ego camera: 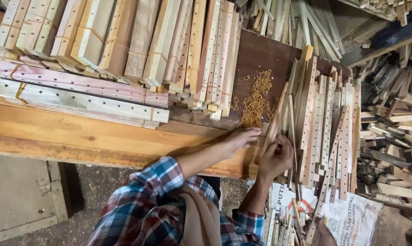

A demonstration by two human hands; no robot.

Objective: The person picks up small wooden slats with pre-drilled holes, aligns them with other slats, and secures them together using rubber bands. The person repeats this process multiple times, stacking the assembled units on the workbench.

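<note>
My right hand (276, 157) is closed around a thin bunch of pale wooden slats (272, 130) that stand at a slant on the wooden bench (78, 132). My left hand (242, 136) lies flat on the bench just left of them, fingers apart, fingertips at the slats' edge. A loose heap of tan rubber bands (256, 102) sits on a dark board right behind both hands. Several loose slats with drilled holes (329, 132) lie to the right of my right hand.
Bundles of drilled slats tied with bands (124, 50) are stacked across the back left of the bench. A printed white sack (351, 218) holding more slats lies at the lower right. Scrap wood (392, 136) is piled on the right.
</note>
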